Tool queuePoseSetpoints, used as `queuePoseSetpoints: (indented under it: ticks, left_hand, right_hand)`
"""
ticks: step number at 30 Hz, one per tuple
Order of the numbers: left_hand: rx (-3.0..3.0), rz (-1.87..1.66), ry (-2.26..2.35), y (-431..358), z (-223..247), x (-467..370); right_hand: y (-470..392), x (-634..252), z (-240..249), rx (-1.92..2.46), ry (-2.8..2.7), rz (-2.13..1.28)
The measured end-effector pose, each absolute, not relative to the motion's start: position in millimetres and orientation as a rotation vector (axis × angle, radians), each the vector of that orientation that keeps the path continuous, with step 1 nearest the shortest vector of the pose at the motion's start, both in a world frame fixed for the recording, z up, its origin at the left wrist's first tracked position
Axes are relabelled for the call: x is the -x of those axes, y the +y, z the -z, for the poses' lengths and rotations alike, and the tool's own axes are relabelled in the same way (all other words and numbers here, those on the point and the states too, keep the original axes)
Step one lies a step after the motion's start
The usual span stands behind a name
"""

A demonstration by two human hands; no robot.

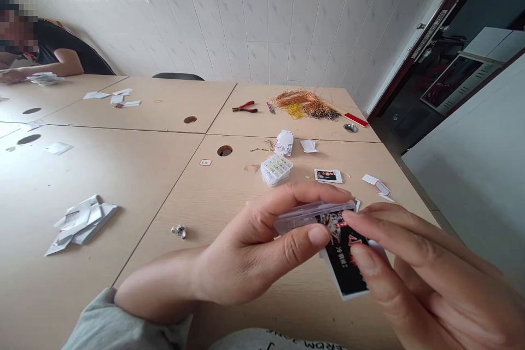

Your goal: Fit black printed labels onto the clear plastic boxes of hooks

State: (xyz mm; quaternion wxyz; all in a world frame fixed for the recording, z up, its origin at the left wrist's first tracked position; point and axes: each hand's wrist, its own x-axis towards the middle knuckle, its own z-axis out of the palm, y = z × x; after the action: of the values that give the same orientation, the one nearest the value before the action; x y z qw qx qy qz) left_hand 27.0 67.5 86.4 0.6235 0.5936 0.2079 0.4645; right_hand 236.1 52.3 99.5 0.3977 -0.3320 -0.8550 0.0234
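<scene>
My left hand (250, 251) grips a clear plastic case (293, 221) between thumb and fingers. Against the case lies a black printed label (348, 270) with a white border, tilted, its lower end hanging below. The left thumb presses on the label's upper left. My right hand (430, 268) pinches the label's right side with thumb and forefinger; the far edge is hidden behind these fingers. Beyond my hands stand a stack of clear plastic cases (276, 169) and a similar black printed label (328, 176) lying flat.
White paper slips (284, 143) lie behind the cases, more papers (82, 221) at left. Red-handled pliers (245, 106) and a coppery strand bundle (301, 99) are further back. Crumpled foil (179, 231) sits near my left forearm. A person (61, 49) sits at far left.
</scene>
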Motion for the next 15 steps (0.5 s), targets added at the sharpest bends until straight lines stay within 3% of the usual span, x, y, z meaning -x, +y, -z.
queuePoseSetpoints:
  ticks: [15]
  left_hand:
    - [-1.362, -1.066, 0.468, 66.1, -85.3, -26.8]
  right_hand:
    - [49.8, -232.1, -95.0, 0.877, -2.099, -0.103]
